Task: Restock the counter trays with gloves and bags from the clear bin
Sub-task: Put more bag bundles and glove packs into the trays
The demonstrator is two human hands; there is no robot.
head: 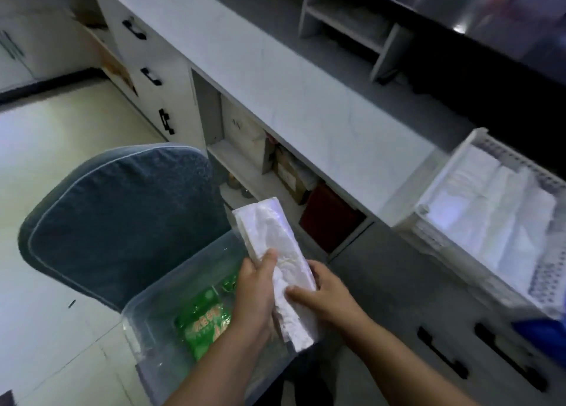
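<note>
A long white pack of bags (269, 234) wrapped in clear film is held up over the clear bin (144, 317). My left hand (254, 295) grips its left side with the thumb on top. My right hand (324, 295) grips its right side, thumb across the pack's front. Green packets (203, 320) lie on the bin's floor. At the right, a white slotted tray (441, 173) on the counter holds folded white bags (496, 209).
The bin sits on a chair with a blue-grey cushion (122, 219). The pale counter (275, 78) runs diagonally, with open shelves (275, 173) of boxes beneath and a small white organiser (346, 16) on top. Drawers with black handles (441, 356) lie under the tray.
</note>
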